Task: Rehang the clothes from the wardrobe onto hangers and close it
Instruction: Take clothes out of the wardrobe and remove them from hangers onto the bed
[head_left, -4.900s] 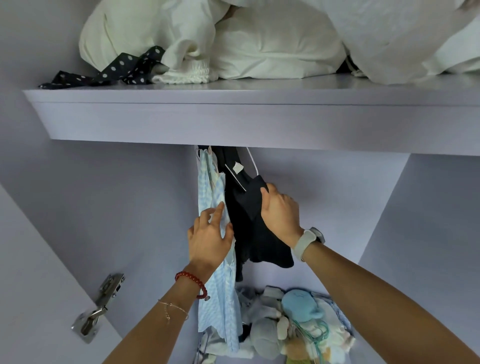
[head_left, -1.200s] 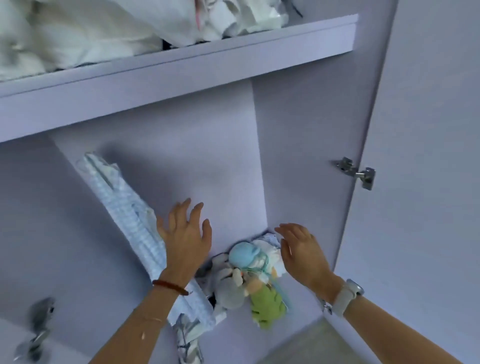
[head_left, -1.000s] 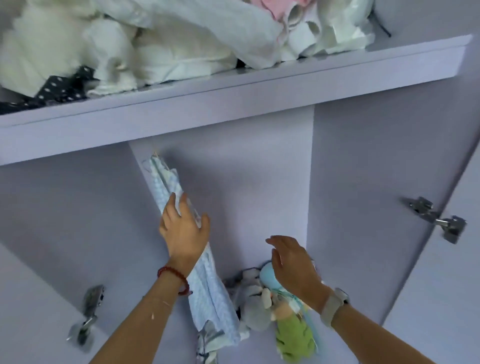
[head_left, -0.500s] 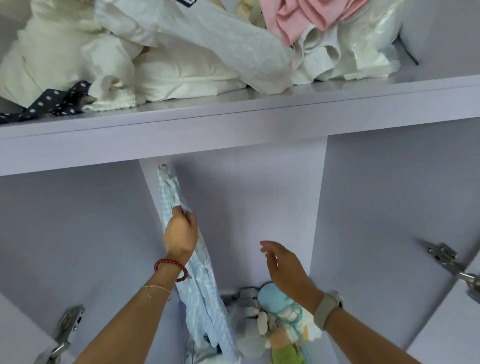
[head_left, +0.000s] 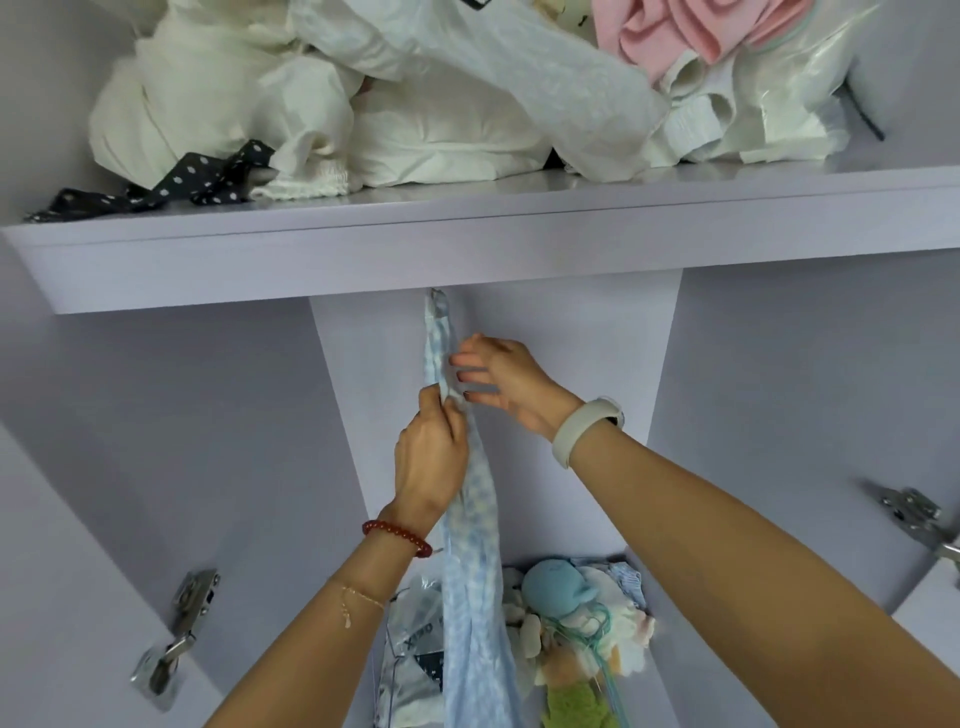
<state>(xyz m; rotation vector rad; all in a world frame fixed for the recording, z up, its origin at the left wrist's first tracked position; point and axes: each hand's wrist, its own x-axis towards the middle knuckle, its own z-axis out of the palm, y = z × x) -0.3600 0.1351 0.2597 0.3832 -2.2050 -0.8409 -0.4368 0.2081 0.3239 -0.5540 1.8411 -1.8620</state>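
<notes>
A light blue checked garment (head_left: 475, 571) hangs from under the lilac shelf (head_left: 467, 244) in the middle of the open wardrobe. Its top disappears behind the shelf edge, so the hanger and rail are hidden. My left hand (head_left: 431, 457) grips the garment's left edge about a third of the way down. My right hand (head_left: 498, 384) is at the garment's right side just above, fingers straight and touching the fabric.
White bedding (head_left: 311, 104), a pink cloth (head_left: 691, 31) and a dotted dark strap (head_left: 156, 187) crowd the shelf top. Plush toys (head_left: 571, 618) and a printed bag (head_left: 415, 639) lie at the wardrobe bottom. Door hinges (head_left: 176, 629) sit at both sides.
The view has swung back to centre on the garment. My right hand rose from near the plush toys to the garment's upper right side. My left hand keeps its grip on the fabric.
</notes>
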